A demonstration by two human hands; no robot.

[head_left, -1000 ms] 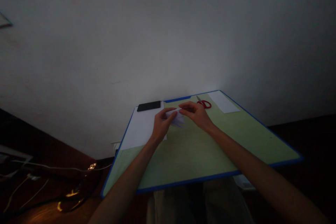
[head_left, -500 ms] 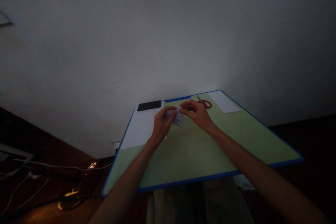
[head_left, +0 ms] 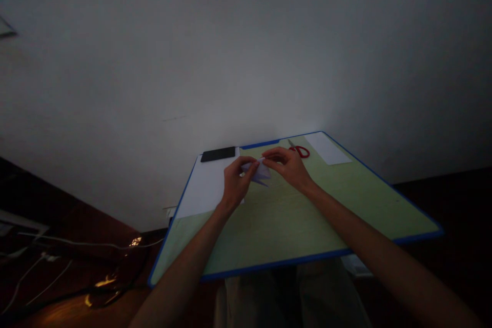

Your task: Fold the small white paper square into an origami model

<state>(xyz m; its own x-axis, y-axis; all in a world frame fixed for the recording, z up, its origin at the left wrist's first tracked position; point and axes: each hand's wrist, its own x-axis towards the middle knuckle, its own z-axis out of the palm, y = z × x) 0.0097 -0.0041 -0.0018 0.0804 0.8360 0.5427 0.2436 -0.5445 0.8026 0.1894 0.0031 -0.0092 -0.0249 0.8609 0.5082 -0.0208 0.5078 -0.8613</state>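
A small folded piece of white paper [head_left: 261, 173] is held above the table between both hands, with a pointed flap hanging at its lower side. My left hand [head_left: 236, 179] pinches it from the left between thumb and fingers. From the right, my right hand [head_left: 287, 166] closes thumb and fingertips on its upper edge. The fine folds are too dark and small to make out. Just behind my right hand lie red-handled scissors [head_left: 302, 151], partly covered by that hand.
The light green table [head_left: 292, 230] has a blue edge and stands against a grey wall [head_left: 246, 51]. White paper [head_left: 203, 189] covers its left side, with a black phone-like slab [head_left: 218, 154] on top. A white strip of paper [head_left: 328, 148] lies far right. Cables [head_left: 88, 243] run along the floor at left.
The folded paper has turned slightly and shows more of its face between my hands. Both hands keep nearly the same place and grip.
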